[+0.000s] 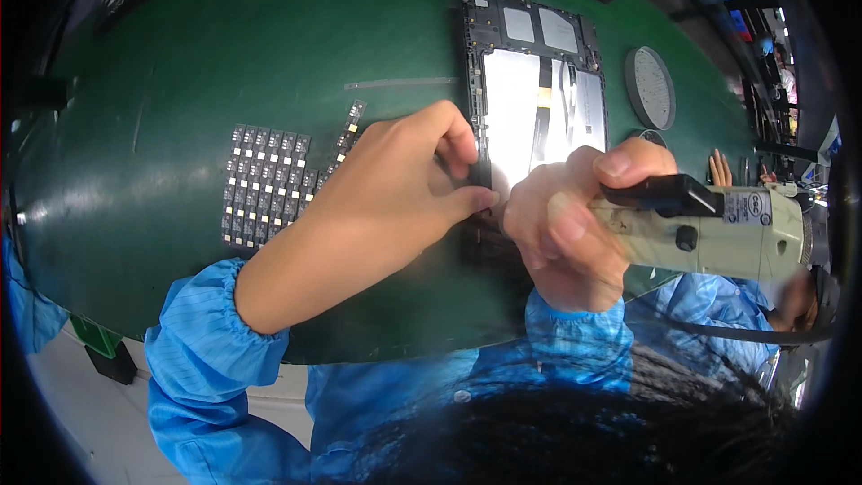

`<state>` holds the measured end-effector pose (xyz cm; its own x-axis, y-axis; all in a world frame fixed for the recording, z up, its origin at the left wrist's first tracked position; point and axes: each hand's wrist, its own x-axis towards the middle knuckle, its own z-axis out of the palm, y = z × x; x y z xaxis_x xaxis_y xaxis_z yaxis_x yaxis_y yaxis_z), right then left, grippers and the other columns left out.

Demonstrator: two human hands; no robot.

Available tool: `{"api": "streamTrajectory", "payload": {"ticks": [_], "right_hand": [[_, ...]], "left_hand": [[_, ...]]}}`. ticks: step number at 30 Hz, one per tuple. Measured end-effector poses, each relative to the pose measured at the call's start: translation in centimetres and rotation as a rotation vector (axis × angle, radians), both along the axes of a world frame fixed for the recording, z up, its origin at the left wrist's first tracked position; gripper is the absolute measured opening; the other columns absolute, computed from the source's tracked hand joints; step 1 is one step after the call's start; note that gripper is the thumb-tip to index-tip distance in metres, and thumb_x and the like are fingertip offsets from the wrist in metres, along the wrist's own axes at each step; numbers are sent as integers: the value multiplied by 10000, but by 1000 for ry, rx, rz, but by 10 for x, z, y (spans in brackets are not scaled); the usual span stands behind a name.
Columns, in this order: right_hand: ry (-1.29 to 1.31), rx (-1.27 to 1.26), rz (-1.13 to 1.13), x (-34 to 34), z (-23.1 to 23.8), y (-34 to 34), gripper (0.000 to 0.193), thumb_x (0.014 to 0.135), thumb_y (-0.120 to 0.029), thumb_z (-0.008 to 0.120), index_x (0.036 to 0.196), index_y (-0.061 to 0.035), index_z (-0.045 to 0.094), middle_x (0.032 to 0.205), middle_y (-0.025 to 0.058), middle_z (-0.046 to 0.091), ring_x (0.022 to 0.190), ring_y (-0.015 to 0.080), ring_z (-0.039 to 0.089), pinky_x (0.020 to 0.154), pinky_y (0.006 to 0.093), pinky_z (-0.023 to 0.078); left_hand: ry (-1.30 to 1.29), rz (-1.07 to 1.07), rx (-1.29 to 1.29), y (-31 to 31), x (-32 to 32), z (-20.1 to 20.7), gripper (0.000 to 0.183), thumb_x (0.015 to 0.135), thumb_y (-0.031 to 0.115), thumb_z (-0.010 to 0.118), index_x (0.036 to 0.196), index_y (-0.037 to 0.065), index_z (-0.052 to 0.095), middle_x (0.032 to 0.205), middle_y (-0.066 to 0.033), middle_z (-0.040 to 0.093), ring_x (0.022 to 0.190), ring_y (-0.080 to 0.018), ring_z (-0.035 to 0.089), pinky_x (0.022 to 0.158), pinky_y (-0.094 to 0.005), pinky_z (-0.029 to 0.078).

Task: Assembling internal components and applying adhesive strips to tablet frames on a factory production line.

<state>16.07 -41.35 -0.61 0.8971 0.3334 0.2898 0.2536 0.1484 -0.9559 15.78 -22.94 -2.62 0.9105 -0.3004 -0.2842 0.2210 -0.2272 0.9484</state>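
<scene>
Pale green power tool (718, 247), black lever (664, 195) on top, sat in the right hand (575, 224): fingers wrapped round its front end, thumb by the lever. Firm hold, some blur. The black and silver chassis (512, 117) lay on the green table (153, 153) in front of the person, the right hand over its lower right part. The left hand (377, 180) was at the chassis's left edge, thumb and forefinger curled toward each other with a narrow gap; couldn't tell whether anything small was pinched there.

Main risk: slip of the tool. Its tip was hidden behind the right hand, so its exact aim couldn't be read; off-line or under uneven pressure, it could skid and scratch the silver plate, snag the dark ribbon (543, 112) or jab the left fingertips close by. A thumb pressed on the lever too soon could start it badly placed, if that lever is the switch.

Secondary: the loose strip (353, 121) lay just beside the left hand, near the rows of small boards (260, 189); a sleeve or wrist sweep could scatter them. Black cable (745, 332) trailed off right; a tug could pull the tool askew.
</scene>
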Motion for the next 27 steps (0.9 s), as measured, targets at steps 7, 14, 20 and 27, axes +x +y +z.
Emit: {"api": "streamTrajectory", "payload": {"ticks": [7, 14, 20, 27], "right_hand": [[-12, -26, 49, 2, -8, 1, 404, 880, 46, 579, 1212, -126, 426, 695, 51, 480, 485, 156, 458, 440, 295, 368], [101, -13, 30, -1, -3, 10, 328, 863, 46, 598, 1090, -113, 423, 693, 64, 472, 480, 153, 452, 432, 291, 361], [94, -99, -69, -2, -2, 23, 328, 806, 89, 587, 1003, -96, 401, 683, 63, 456, 446, 137, 419, 404, 278, 349], [146, 92, -69, -10, -28, 4, 439, 825, 57, 655, 1152, -101, 409, 749, 68, 534, 529, 135, 481, 470, 260, 400]], "left_hand": [[-23, 10, -17, 0, 0, -6, 270, 776, 14, 736, 957, -2, 536, 910, -74, 601, 772, -155, 648, 668, -277, 529], [-30, 10, -18, -2, -3, -12, 281, 782, 37, 734, 973, -9, 533, 918, -85, 604, 780, -169, 655, 663, -283, 529], [-16, 17, -49, -2, 0, -4, 258, 786, -10, 698, 983, -10, 531, 937, -94, 605, 792, -173, 650, 668, -282, 528], [-113, -44, 60, 1, -26, 17, 538, 799, 180, 771, 1212, -7, 481, 1085, -151, 618, 807, -191, 654, 705, -317, 532]]}}
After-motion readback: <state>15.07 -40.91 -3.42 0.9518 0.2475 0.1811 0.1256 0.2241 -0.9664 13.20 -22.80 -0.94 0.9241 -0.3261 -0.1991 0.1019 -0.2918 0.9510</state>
